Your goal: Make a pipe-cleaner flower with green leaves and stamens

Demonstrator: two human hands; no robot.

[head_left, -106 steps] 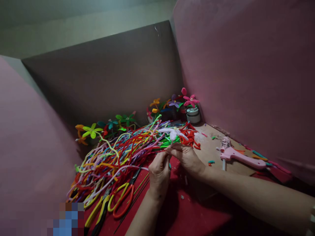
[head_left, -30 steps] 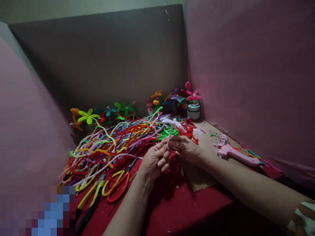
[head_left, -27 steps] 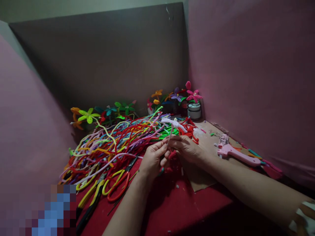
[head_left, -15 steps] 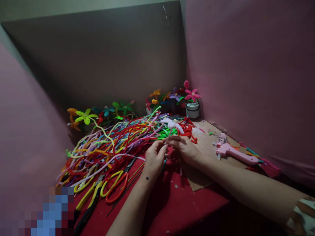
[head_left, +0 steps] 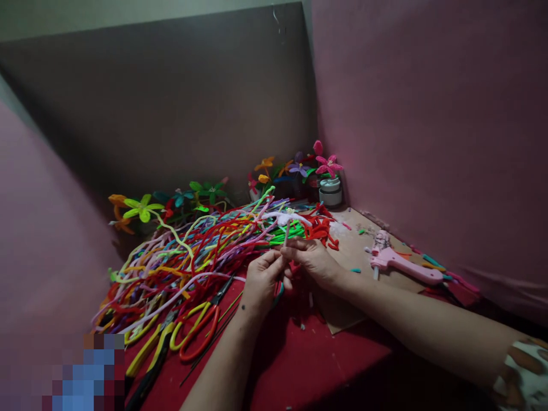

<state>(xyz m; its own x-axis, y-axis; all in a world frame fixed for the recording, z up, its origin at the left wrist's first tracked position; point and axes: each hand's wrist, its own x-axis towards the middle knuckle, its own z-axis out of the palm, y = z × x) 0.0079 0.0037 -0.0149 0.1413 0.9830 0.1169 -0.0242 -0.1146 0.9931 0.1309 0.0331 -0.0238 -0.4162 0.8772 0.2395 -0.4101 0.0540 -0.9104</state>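
A white pipe cleaner flower (head_left: 285, 218) with a pale yellow centre stands upright above my fingertips, its petals spread out. My left hand (head_left: 262, 278) pinches its thin pale stem from the left. From the right, my right hand (head_left: 311, 260) has its fingers closed on the same stem, and the two hands touch. The lower end of the stem is hidden by my fingers. Just behind the hands lies a large heap of coloured pipe cleaners (head_left: 180, 245), with green and red pieces closest to the flower.
Scissors (head_left: 200, 328) with red and yellow handles and yellow-black pliers (head_left: 156, 345) lie left on the red cloth (head_left: 308, 365). A pink glue gun (head_left: 405, 265) rests on cardboard (head_left: 349, 311) at right. Finished flowers (head_left: 143, 208) line the back, by a white pot (head_left: 330, 193).
The white flower has tipped and turned, so its petals now show more edge-on. Both hands stay closed on the stem. The whole view has shifted slightly.
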